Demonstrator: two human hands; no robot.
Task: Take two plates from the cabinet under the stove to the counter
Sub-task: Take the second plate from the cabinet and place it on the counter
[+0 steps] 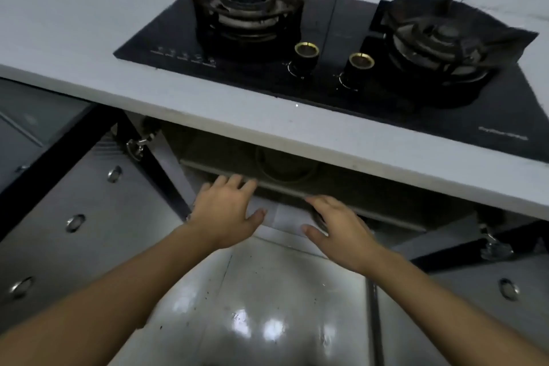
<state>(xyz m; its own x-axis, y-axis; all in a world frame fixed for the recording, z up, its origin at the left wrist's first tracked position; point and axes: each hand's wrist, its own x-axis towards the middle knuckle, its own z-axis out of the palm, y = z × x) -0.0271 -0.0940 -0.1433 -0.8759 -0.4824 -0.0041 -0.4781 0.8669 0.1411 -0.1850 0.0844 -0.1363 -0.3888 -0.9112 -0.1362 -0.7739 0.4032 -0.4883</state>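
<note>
The cabinet (297, 184) under the stove stands open, dark inside. On its upper shelf a round rim shows faintly, likely a plate (285, 166), partly hidden by the counter edge. My left hand (228, 211) reaches toward the shelf front with straight, spread fingers and holds nothing. My right hand (335, 226) reaches in just below the shelf edge, fingers extended, also holding nothing. The white counter (89, 24) runs along the top, with bare surface left of the stove.
A black two-burner gas stove (326, 47) with two knobs sits in the counter. The left cabinet door (77, 217) and the right door (475, 291) both swing out toward me. Glossy floor tiles (261, 306) lie between them.
</note>
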